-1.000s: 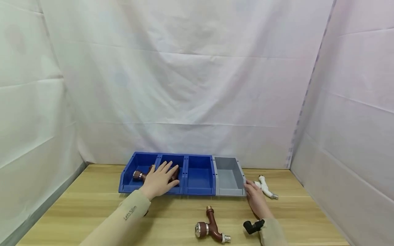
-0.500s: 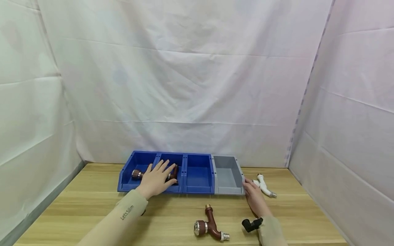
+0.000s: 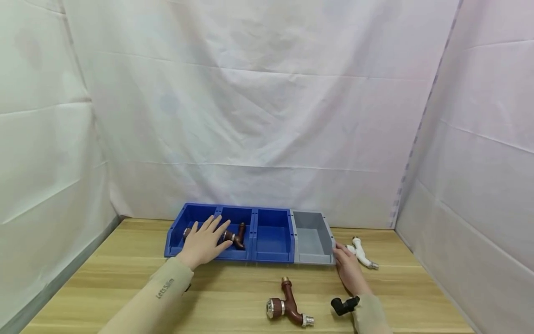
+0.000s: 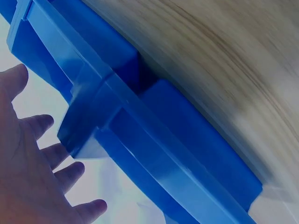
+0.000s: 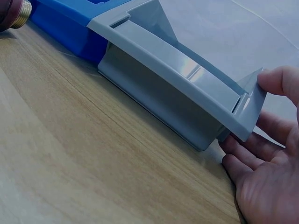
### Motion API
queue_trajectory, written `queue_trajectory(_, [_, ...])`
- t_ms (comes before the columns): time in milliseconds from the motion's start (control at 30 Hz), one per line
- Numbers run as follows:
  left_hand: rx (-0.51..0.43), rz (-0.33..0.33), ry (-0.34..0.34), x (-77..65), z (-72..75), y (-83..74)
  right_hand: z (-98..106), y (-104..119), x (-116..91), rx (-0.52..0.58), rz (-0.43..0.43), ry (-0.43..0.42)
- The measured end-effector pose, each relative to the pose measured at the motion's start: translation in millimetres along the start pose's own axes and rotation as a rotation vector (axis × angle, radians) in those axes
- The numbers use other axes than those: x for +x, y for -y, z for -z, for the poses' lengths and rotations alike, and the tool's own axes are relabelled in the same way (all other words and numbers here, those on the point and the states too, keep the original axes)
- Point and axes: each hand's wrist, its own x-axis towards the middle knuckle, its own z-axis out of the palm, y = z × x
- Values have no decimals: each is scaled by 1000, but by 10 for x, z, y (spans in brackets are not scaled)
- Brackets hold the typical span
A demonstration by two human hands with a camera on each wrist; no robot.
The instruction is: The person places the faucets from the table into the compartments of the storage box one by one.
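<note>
Three blue bins (image 3: 272, 256) and a grey bin (image 3: 314, 258) stand joined in a row in the head view. My left hand (image 3: 203, 244), fingers spread and fairly straight, hovers over the two leftmost blue bins. It partly covers a brown faucet (image 3: 186, 233) in the first bin; another brown faucet (image 3: 239, 238) shows in the second. With thumb at the front corner and fingers against the outer side, my right hand (image 3: 348, 270) grips the grey bin's right wall, as the right wrist view shows. The left wrist view has the left palm (image 4: 28, 182) beside the blue fronts.
A brown faucet (image 3: 289, 304) with a metal nozzle lies on the wooden table (image 3: 233, 301) in front of the bins. To the right of the right hand lies a white faucet (image 3: 362, 255). White cloth (image 3: 258, 116) hangs behind and at both sides.
My left hand has drifted left from over the second blue bin toward the first, uncovering more of the brown faucet in the second. The right hand stays at the grey bin.
</note>
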Motion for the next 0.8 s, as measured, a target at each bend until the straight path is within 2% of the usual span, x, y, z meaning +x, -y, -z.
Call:
queue_trajectory(400, [-10,38,-35,-168,89,272,35,-6,37,2,-3,1])
queue_trajectory(667, [-92,140,-50,-252,174,605,37,-17,45,3,6,-1])
queue_trajectory(800, [-130,170,-46,-313,198,738,57,-12,43,-15,11,-2])
